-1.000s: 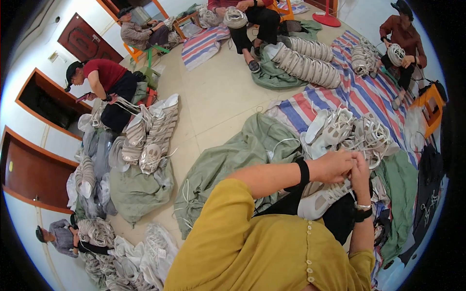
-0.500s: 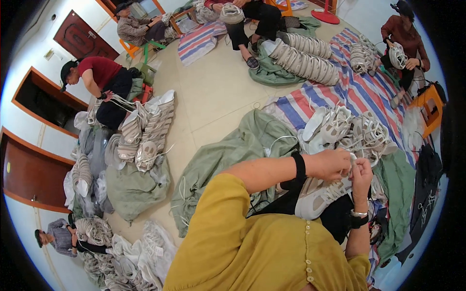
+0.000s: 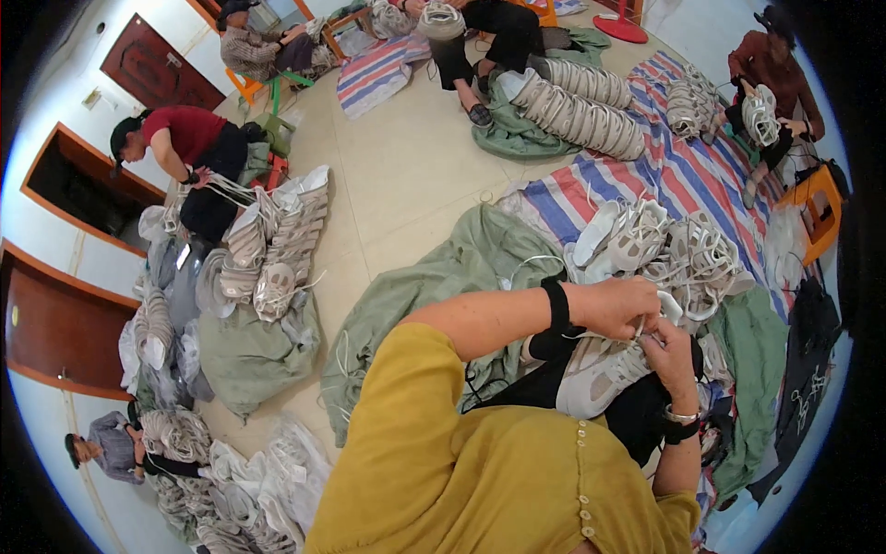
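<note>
A grey-and-white sneaker [image 3: 591, 380] lies across my lap, its toe toward me and to the left. My left hand [image 3: 620, 307] is closed at the far end of the sneaker, fingertips pinched around a pale shoelace [image 3: 637, 329]. Close against it, my right hand [image 3: 671, 353] is closed too, with thumb and fingers on the same lace. The collar of the sneaker shows just beyond my fingers. My hands cover much of the upper lacing. Just past them rests a pile of similar sneakers [image 3: 637, 238] with loose laces.
A green cloth sack [image 3: 434, 277] spreads on the floor to my left, and a striped sheet [image 3: 609, 180] lies beyond the pile. Several people sit around the room among stacked sneakers [image 3: 577, 115]. An orange stool [image 3: 817, 217] stands at the right.
My right hand has come down and to the left, nearer the sneaker's lacing. My left hand has shifted slightly left. Both fingertips now meet at the lace.
</note>
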A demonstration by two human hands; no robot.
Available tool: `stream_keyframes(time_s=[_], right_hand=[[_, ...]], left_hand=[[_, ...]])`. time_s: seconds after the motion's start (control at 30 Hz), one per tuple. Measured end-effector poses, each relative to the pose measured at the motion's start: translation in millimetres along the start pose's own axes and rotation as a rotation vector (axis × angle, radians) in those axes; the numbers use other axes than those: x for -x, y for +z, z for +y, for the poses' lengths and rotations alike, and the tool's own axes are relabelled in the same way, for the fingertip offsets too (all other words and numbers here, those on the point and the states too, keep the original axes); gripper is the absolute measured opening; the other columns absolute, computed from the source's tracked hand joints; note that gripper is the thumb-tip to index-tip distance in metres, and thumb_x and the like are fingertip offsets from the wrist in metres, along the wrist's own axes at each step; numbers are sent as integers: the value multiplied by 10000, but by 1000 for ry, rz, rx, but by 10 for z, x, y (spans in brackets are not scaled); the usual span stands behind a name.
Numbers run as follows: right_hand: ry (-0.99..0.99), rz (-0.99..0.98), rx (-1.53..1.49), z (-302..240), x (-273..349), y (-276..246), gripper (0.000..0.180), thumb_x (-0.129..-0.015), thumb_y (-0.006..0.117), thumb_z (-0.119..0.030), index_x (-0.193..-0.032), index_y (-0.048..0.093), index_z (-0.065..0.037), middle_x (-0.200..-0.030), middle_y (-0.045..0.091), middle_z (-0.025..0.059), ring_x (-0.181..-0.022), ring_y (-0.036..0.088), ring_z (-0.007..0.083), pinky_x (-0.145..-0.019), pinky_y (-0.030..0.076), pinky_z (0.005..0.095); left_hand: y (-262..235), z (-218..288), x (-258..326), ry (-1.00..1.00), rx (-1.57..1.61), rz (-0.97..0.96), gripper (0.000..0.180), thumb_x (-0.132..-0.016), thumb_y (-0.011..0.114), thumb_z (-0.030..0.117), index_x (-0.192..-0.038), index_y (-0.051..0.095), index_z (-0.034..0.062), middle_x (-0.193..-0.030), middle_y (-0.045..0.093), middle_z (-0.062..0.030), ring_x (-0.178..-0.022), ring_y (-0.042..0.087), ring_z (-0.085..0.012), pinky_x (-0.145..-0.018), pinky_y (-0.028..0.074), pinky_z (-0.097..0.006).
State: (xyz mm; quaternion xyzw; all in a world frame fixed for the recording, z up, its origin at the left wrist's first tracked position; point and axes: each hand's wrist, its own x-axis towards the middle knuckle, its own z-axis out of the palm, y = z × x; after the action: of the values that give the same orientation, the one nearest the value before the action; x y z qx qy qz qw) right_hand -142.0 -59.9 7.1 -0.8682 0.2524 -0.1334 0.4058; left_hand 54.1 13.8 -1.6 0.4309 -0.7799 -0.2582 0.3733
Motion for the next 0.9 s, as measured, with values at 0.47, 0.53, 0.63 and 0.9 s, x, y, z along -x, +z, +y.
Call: stream_keyframes(time_s=[0.47, 0.53, 0.63, 0.9], right_hand=[[176, -59, -125, 5, -5, 54, 109, -739, 630, -44, -836, 595, -9, -634, 551, -2, -576, 483, 69, -551, 411, 232], [187, -70, -139, 23, 2, 42, 115, -738, 632, -46, -840, 593, -9, -647, 555, 4, -592, 488, 69, -563, 416, 233], [156, -88, -138, 38, 9, 28, 109, -746, 630, -50, -836, 587, -6, -660, 557, 15, -611, 487, 65, -575, 417, 234], [25, 13, -96, 29, 50, 103, 58, -780, 598, -42, -809, 553, -18, -619, 487, -2, -563, 428, 79, -535, 374, 241]], left_hand=[[107, -64, 48, 48, -128, 114, 270, -632, 686, 44, -823, 523, 142, -894, 497, -62, -924, 500, -296, -736, 447, -408], [113, -57, 56, 46, -135, 121, 271, -631, 686, 44, -823, 522, 142, -896, 495, -62, -927, 497, -300, -741, 444, -409], [115, -47, 81, 45, -95, 122, 263, -635, 682, 42, -822, 525, 140, -894, 492, -61, -931, 490, -301, -757, 434, -406], [116, -24, 54, 15, -70, 106, 245, -647, 702, 80, -824, 539, 130, -917, 485, -66, -912, 471, -295, -753, 420, -388]])
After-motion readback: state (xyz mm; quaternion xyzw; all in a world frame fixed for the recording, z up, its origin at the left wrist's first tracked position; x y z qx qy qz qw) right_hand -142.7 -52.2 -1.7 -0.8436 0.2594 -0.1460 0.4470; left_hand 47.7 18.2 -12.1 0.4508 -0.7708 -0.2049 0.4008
